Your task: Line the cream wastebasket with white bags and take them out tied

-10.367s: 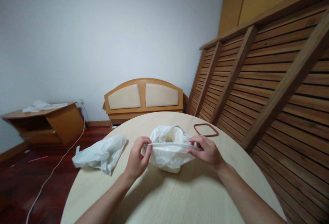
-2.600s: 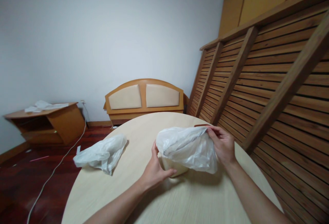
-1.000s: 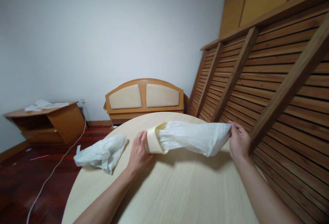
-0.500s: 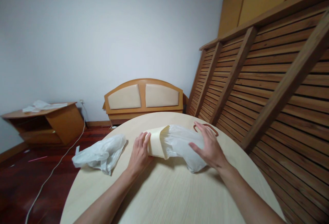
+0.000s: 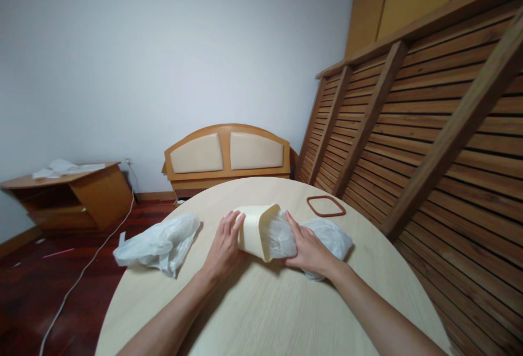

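A cream-coloured bin [image 5: 252, 233] lies on its side on the round table [image 5: 281, 312], its mouth turned to the right. My left hand [image 5: 224, 240] holds it near the base, fingers over the top. Out of the mouth comes a translucent white plastic bag [image 5: 278, 236], part of it still inside the bin. My right hand [image 5: 308, 248] is closed round the bag just outside the rim, and the rest of the bag spreads on the table behind that hand. A brown rounded-square ring [image 5: 327, 215] lies flat beyond my right hand.
Another crumpled white plastic bag [image 5: 163, 244] rests at the table's left edge. A wooden headboard [image 5: 226, 151] stands against the wall, and a slatted wood frame [image 5: 408, 143] leans on the right. A low cabinet [image 5: 98, 192] and a cable [image 5: 87, 271] are at left.
My right hand has moved left and closed on the bag near the bin's mouth, bunching it. The bin's mouth has shifted slightly right and toward me. The brown ring is now fully uncovered.
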Motion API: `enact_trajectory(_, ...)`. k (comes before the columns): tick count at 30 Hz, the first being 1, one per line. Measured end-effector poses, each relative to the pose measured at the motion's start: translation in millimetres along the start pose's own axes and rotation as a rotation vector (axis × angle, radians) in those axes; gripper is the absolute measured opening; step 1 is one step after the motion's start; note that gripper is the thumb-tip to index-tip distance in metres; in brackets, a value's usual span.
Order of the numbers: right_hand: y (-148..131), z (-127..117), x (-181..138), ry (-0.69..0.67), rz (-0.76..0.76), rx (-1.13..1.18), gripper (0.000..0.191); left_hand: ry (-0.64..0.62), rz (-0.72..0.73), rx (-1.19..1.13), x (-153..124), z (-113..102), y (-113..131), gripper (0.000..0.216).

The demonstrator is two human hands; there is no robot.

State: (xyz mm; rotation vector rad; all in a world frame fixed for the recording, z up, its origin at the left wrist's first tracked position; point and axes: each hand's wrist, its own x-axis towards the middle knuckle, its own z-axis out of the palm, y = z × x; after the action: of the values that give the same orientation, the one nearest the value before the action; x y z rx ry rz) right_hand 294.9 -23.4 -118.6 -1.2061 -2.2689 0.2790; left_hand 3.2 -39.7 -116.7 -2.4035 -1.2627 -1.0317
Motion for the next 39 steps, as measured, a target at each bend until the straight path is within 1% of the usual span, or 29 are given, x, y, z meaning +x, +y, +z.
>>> enact_trajectory(3,2.3,5.4,0.8,-0.012,0.058,0.05,0.133,0.002,0.001,-0.014,0.6,-1.1,-0.2,0.099)
enact_trajectory(5,3.5,6.7,1.1,-0.009,0.057,0.081,0.128,0.01,-0.004,-0.019,0.9,-1.2,-0.6,0.099)
enact_trajectory(7,4.0,5.7,1.7,-0.011,0.033,0.114,0.115,0.022,-0.015,-0.018,1.1,-0.7,-1.1,0.1)
enact_trajectory(10,2.4,-0.7,3.2,-0.025,-0.011,0.153,0.087,0.039,-0.028,-0.016,0.8,0.8,-2.4,0.103)
enact_trajectory(11,1.3,-3.8,3.8,-0.029,-0.021,0.177,0.081,0.045,-0.03,-0.016,0.6,1.2,-3.1,0.105)
enact_trajectory(13,-1.1,-10.7,5.0,-0.029,-0.019,0.245,0.074,0.058,-0.035,-0.017,0.1,1.7,-4.6,0.106)
enact_trajectory(18,-4.5,-26.3,5.8,0.021,0.017,0.434,0.07,0.06,-0.065,-0.015,-1.1,1.6,-8.2,0.106)
enact_trajectory(23,-7.1,-38.3,4.8,0.09,0.054,0.625,0.079,0.055,-0.061,0.012,-1.2,2.6,-9.4,0.105)
enact_trajectory(26,-7.8,-43.9,6.5,0.205,0.095,0.717,0.068,0.048,-0.061,0.017,-1.7,2.3,-10.1,0.105)
enact_trajectory(30,-1.8,-49.6,10.5,0.444,0.162,0.769,0.045,0.049,-0.071,0.01,-2.9,2.5,-12.8,0.104)
enact_trajectory(33,5.5,-54.1,11.3,0.629,0.173,0.76,0.032,0.051,-0.081,0.004,-3.9,3.9,-16.0,0.102)
enact_trajectory(36,9.1,-59.6,9.8,0.761,0.184,0.741,0.028,0.065,-0.088,-0.005,-4.9,4.8,-19.1,0.101)
enact_trajectory(39,8.3,-65.8,8.3,0.852,0.182,0.732,0.028,0.073,-0.097,-0.015,-5.8,5.7,-23.1,0.102)
